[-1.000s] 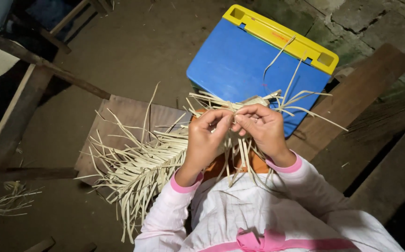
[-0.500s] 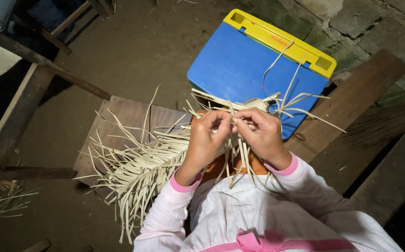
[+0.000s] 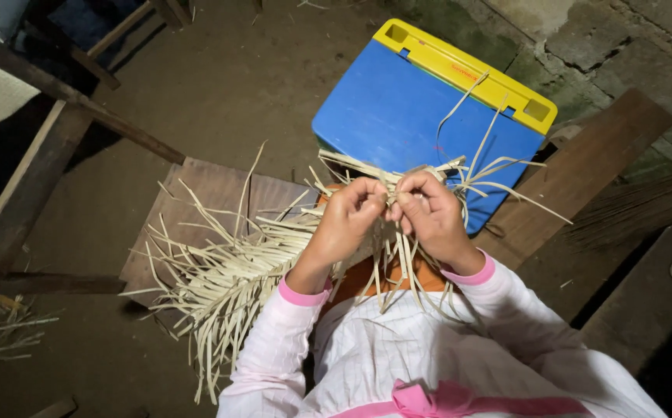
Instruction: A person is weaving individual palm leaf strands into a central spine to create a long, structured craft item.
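While both hands meet above the lap, the left hand point(image 3: 347, 220) and right hand point(image 3: 433, 217) each keep a closed grip, fingertips pinched on the pale straw strips point(image 3: 227, 282) at the woven edge. Loose strip ends fan down-left from the grip over a wooden board point(image 3: 196, 193). Just beyond the knuckles lies a blue case with a yellow edge point(image 3: 398, 108).

my left hand point(image 3: 345, 224) and right hand point(image 3: 431, 217) meet fingertip to fingertip in front of me, fingers curled and pinched, both pink-cuffed forearms angled inward from below
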